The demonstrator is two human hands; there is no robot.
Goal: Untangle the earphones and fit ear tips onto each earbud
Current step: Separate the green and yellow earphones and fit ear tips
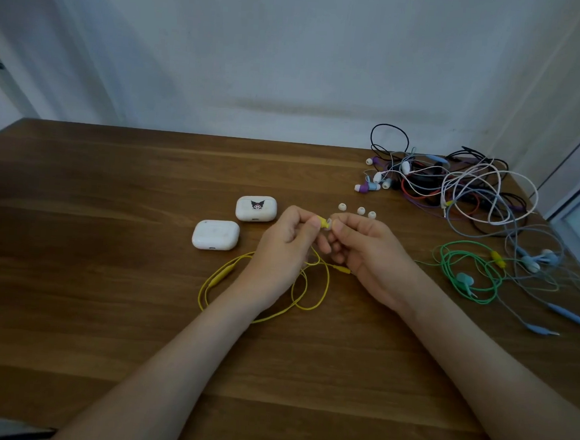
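Mostly hidden between pinching fingertips of left hand (pixel 284 250) and right hand (pixel 368 256): yellow earbud (pixel 323 221), ear tip (pixel 328 224) blurred. Lost under left hand: yellow cable (pixel 223 273). Cut off near table's (pixel 111 207) right edge: blue cable (pixel 570 316).

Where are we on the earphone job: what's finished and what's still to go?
Done: the yellow wired earphones lie apart from the rest, cable loosely looped. In hand: the left hand pinches a yellow earbud while the right hand presses a pale ear tip onto it. Seemingly left: three loose white ear tips, the green earphones, and the tangled heap of mixed cables at the far right.
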